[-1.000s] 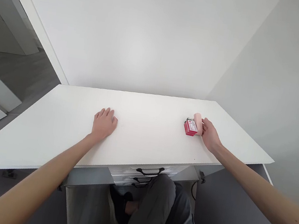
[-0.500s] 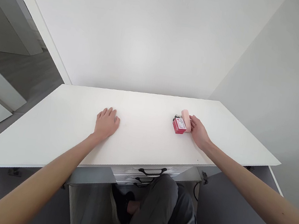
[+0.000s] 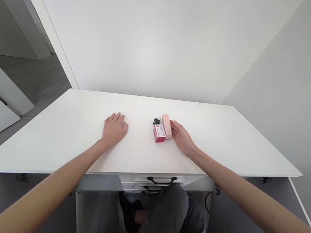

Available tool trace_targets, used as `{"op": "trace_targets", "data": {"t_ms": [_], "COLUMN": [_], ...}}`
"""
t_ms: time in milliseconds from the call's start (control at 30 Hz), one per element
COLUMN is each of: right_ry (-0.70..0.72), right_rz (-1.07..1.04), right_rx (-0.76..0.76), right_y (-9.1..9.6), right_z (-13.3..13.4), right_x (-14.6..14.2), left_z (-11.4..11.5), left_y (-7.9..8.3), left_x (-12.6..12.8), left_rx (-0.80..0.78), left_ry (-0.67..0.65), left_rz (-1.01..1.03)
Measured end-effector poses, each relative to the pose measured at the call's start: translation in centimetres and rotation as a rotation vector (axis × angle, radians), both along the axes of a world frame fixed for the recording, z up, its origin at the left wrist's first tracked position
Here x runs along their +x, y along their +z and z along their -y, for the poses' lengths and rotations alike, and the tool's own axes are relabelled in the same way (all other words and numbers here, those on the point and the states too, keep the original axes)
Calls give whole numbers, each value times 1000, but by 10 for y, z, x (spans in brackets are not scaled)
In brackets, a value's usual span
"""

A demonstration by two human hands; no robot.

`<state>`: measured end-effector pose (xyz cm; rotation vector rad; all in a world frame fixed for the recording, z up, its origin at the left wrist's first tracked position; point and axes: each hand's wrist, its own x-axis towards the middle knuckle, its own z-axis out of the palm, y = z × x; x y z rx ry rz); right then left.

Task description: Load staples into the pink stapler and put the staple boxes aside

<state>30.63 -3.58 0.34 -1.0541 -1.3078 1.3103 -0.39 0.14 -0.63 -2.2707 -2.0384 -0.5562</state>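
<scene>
My left hand lies palm down on the white tabletop, fingers stretched out. A small grey patch shows between its thumb and forefinger; I cannot make out what it is. My right hand stands on edge with straight fingers, its palm side touching a long pale pink block that may be a stapler. Left of the pink block, close against it, are small red-and-white boxes, apparently stacked. Behind the boxes lies a small black item with a bit of metal, partly hidden.
A white wall rises behind the table, with a grey wall at the right. Under the front edge are drawers with black handles. My legs are below the table. A doorway and floor show at the left.
My right hand has moved left across the tabletop, and the pink block, red-and-white boxes and black item have slid left with it. My left hand stays put on the table.
</scene>
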Motion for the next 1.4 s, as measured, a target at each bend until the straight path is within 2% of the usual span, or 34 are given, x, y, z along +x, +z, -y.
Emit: {"op": "trace_targets", "data": {"t_ms": [100, 300, 433, 633, 800, 967, 1100, 1267, 1400], "right_ry": [72, -14, -62, -96, -113, -132, -123, -23, -1], "right_rz": [122, 511, 675, 801, 909, 965, 1005, 1034, 1048], "right_rx": [50, 121, 227, 274, 308, 389, 397, 425, 440], "right_y": [-2, -16, -25, -25, -23, -27, -27, -25, -25], "right_z": [6, 23, 28, 31, 32, 30, 30, 30, 31], "right_x": [-12, 5, 15, 9, 6, 5, 5, 6, 6], "left_z": [0, -1, 2, 12, 25, 38, 45, 47, 47], "left_y": [-1, -1, 2, 13, 18, 17, 22, 27, 26], "left_x": [-1, 0, 2, 7, 13, 33, 45, 47, 47], "left_rx": [3, 3, 33, 58, -3, -150, -201, -218, -204], "left_ry": [-5, 0, -64, -235, -425, -382, -461, -444, -445], "left_rz": [10, 14, 26, 61, 148, 398, 381, 372, 370]}}
